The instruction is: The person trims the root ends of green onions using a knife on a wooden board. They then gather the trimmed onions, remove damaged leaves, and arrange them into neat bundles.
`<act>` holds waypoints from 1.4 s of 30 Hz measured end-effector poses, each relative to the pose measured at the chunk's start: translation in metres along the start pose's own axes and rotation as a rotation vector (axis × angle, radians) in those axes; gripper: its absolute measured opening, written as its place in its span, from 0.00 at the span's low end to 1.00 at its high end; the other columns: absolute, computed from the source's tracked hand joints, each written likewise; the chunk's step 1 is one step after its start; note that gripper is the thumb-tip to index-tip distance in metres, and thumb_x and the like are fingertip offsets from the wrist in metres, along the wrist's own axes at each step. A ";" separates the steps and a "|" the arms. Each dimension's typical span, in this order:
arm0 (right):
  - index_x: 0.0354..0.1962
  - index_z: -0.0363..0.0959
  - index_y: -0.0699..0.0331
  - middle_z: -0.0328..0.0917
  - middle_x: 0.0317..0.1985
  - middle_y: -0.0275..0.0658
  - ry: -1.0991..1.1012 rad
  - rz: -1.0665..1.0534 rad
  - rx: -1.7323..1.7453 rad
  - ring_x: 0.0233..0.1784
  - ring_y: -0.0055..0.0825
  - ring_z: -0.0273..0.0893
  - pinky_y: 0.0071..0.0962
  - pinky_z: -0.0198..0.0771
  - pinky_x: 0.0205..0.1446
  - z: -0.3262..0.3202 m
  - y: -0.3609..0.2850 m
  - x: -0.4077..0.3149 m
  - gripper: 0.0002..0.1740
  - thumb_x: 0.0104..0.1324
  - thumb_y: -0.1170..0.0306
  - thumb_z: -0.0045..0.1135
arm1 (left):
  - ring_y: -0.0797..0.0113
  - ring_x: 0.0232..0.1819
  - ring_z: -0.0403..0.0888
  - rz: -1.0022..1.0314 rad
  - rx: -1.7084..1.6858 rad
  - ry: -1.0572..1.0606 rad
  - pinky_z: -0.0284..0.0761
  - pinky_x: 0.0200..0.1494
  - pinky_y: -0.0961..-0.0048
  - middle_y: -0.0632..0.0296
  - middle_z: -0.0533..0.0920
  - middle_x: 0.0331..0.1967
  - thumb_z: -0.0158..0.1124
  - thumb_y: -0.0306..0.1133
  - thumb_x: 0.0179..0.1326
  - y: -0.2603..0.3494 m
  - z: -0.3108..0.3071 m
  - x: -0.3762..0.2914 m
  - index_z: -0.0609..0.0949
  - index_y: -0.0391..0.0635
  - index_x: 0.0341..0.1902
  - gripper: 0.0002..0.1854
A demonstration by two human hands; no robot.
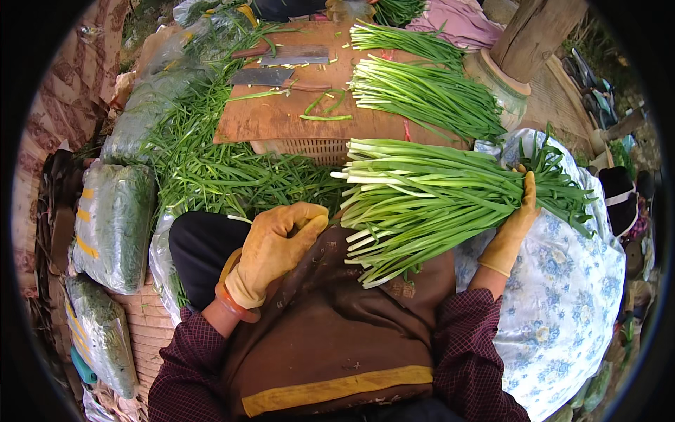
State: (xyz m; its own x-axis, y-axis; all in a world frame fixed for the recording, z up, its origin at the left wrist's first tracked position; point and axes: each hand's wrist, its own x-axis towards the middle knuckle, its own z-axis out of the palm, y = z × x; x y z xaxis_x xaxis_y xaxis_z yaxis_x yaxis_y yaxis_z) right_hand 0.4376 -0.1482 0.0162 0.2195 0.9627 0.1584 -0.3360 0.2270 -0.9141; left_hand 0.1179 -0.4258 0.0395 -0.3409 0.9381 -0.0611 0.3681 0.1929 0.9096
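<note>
My right hand (514, 227), in a yellow rubber glove, grips a large bunch of long green garlic chives or similar stalks (432, 195) near its leafy end. The pale cut ends fan out to the left above my brown apron. My left hand (285, 237), gloved too, is left of those ends with thumb and fingertips pinched together; a thin dark strip or leaf shows at the fingertips, and I cannot tell whether it is held. Two more bunches (422, 95) (406, 45) lie on the wooden board (237, 124), beside two cleavers (263, 77) (300, 55).
Loose cut leaves (227, 176) heap left of the board, which rests on a plastic basket (311, 149). Filled clear bags (113, 227) line the left side. A flowered cloth (548, 295) lies at right, below a ceramic jar (498, 87) and a wooden post (538, 37).
</note>
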 end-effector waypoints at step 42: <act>0.57 0.75 0.74 0.82 0.51 0.49 -0.043 -0.031 0.047 0.52 0.35 0.81 0.33 0.77 0.58 -0.006 0.007 -0.003 0.26 0.72 0.59 0.57 | 0.79 0.20 0.63 -0.113 -0.854 1.009 0.62 0.23 0.81 0.65 0.83 0.31 0.55 0.33 0.74 -0.105 -0.153 0.040 0.82 0.38 0.53 0.13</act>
State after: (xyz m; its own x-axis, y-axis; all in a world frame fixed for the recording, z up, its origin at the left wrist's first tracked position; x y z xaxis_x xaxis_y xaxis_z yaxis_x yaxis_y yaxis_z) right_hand 0.4399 -0.1503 0.0076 0.1911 0.9604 0.2029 -0.3729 0.2623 -0.8901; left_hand -0.0669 -0.4522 0.0045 -0.9590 0.2339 -0.1600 -0.2336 -0.3332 0.9135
